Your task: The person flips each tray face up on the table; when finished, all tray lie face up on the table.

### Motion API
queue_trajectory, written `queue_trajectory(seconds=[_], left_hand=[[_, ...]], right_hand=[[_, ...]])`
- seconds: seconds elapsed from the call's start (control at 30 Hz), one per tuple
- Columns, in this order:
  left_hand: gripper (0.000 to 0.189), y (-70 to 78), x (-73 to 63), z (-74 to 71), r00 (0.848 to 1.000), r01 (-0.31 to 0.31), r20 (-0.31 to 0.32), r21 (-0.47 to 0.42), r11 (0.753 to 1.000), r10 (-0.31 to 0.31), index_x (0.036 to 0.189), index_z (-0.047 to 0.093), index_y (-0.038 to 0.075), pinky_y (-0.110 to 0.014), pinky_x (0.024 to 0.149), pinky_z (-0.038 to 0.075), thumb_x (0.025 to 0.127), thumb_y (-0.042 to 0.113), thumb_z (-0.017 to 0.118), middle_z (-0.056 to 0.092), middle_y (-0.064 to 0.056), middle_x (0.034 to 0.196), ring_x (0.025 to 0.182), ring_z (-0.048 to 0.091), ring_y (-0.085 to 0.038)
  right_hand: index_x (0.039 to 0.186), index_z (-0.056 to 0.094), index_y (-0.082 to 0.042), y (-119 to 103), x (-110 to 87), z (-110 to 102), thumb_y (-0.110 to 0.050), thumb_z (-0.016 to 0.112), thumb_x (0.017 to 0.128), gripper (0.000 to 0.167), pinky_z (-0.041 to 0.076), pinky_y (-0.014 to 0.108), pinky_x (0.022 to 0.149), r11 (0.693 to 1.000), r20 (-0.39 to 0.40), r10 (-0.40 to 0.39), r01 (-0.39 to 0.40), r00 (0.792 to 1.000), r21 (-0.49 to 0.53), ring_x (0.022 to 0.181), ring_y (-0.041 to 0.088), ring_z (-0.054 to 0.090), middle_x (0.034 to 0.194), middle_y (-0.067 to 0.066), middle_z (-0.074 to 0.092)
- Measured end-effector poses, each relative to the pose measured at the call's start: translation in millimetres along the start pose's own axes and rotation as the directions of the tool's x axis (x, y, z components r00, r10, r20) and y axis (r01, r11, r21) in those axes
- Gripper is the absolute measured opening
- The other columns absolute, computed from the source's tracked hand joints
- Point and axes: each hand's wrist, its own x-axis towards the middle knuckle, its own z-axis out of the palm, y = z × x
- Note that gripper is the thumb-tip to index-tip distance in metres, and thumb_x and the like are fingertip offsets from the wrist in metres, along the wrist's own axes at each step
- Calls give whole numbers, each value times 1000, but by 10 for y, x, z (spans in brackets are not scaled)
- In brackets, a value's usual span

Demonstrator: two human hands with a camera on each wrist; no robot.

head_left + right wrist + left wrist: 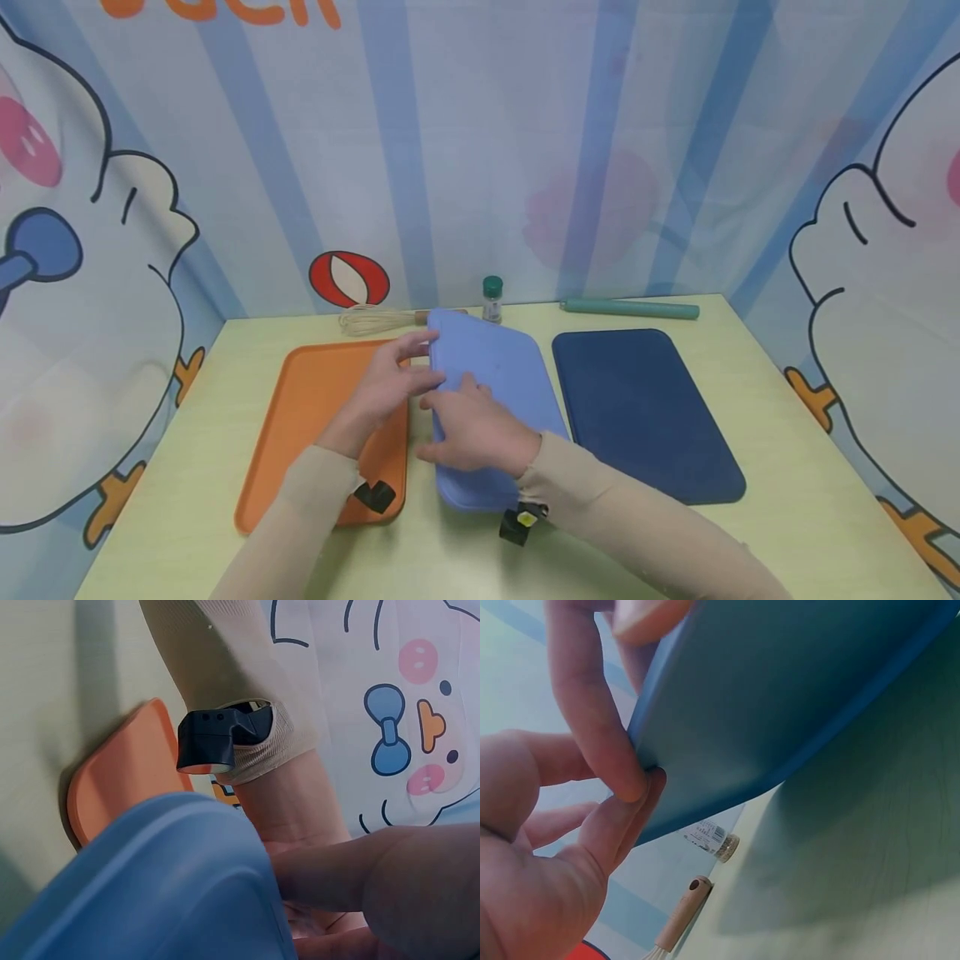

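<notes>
A light blue tray [502, 350] is tilted, its left side raised off the table. My left hand [386, 383] grips that raised edge; in the left wrist view, fingertips [634, 787] pinch the rim from the side. Across the tray reaches my right hand [480, 425], its fingers at the left edge below the left hand. The right wrist view has its fingers [322, 874] against the tray's rim [255, 847], their tips partly hidden. An orange tray [322, 400] lies left, partly under the left arm. A dark blue tray [645, 408] lies right.
Along the back of the table are a whisk [375, 320], a small green-capped jar [492, 300] and a teal stick [630, 309]. A printed cloth [480, 167] hangs behind. The right forearm passes over the dark tray's near corner.
</notes>
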Motion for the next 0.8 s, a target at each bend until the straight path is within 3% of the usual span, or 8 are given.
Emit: queue_trajectory(seconds=[0.23, 0.33, 0.5, 0.7, 0.8], left_hand=[[65, 43, 6, -4, 1000, -17, -9, -6, 1000, 17, 155, 53, 20, -47, 102, 57, 95, 14, 78, 50, -15, 153, 130, 63, -37], [66, 64, 0, -2, 999, -32, 7, -25, 999, 33, 155, 52, 20, -46, 101, 58, 95, 14, 78, 49, -12, 155, 133, 61, -36], [66, 93, -2, -1, 998, -57, 37, -39, 998, 58, 157, 50, 19, -46, 103, 56, 96, 15, 77, 46, -8, 160, 136, 59, -36], [67, 113, -7, -3, 993, -84, 75, -56, 995, 88, 159, 48, 20, -47, 108, 53, 98, 20, 76, 39, -7, 166, 139, 56, -36], [67, 125, -10, -1, 991, -98, 83, -60, 993, 103, 159, 48, 22, -47, 109, 52, 98, 22, 77, 37, -4, 167, 141, 55, -35]], right_hand=[[141, 64, -16, -12, -29, -79, -37, 79, 94, 54, 55, 56, 96, 1000, -1, -3, 3, 1000, -23, 138, 40, 47, 139, 5, 65], [140, 64, -15, -13, -49, -110, -31, 79, 93, 52, 55, 51, 94, 1000, -6, -21, 21, 1000, -22, 135, 36, 49, 136, 4, 68], [142, 63, -12, -6, -68, -155, -29, 78, 93, 54, 53, 50, 102, 999, -5, -38, 38, 999, -14, 146, 37, 42, 138, 4, 68], [143, 62, -10, 25, -76, -208, -28, 77, 94, 54, 55, 45, 95, 998, -2, -56, 56, 998, 22, 134, 32, 49, 139, 7, 66], [143, 62, -9, 48, -90, -246, -26, 76, 94, 53, 53, 46, 100, 996, -2, -72, 72, 997, 50, 140, 35, 47, 141, 7, 65]])
